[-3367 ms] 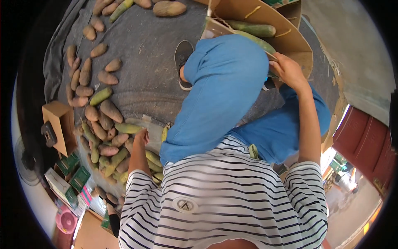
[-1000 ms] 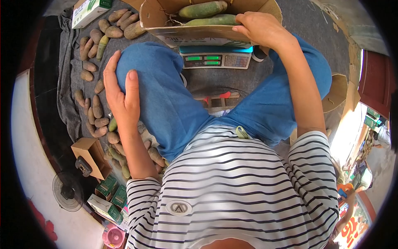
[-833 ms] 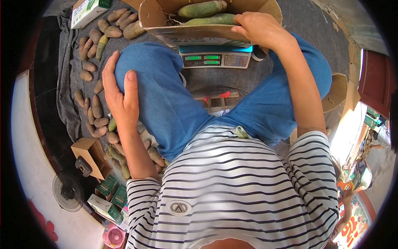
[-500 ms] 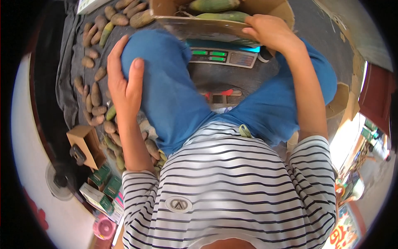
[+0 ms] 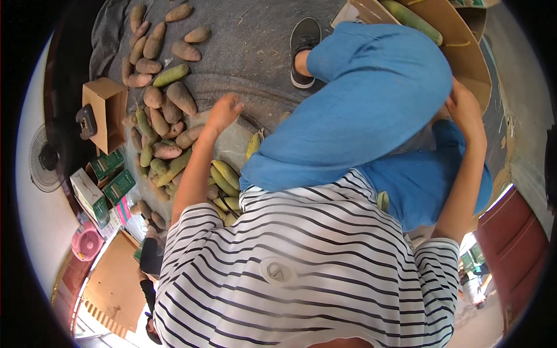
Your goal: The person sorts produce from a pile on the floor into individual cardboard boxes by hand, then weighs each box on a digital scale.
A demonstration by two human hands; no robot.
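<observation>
My left hand (image 5: 225,113) hovers over the dark cloth, right of a heap of soil-brown, pinkish tubers (image 5: 183,97). Its fingers are loosely bent and a little blurred, with nothing visible in them. Green long radish-like roots (image 5: 172,75) lie among the tubers, and yellow-green ones (image 5: 225,176) lie beside my lap. At the upper right, my right hand (image 5: 467,113) is closed at the near wall of a cardboard box (image 5: 477,66); my raised knee hides some of its fingers. Inside that box lies a large green root (image 5: 413,22).
My blue-trousered leg (image 5: 371,98) and dark shoe (image 5: 306,49) stand between the heap and the box. Along the left are a small open carton (image 5: 110,113), green boxes (image 5: 119,185), a fan (image 5: 47,158) and a pink fan-like item (image 5: 87,242). Another person's dark sleeve shows at the lower left.
My view has turned left, toward the heap. My left hand has left my knee and moved out beside the tubers. The green-lit scale is out of sight; my right hand stays at the box.
</observation>
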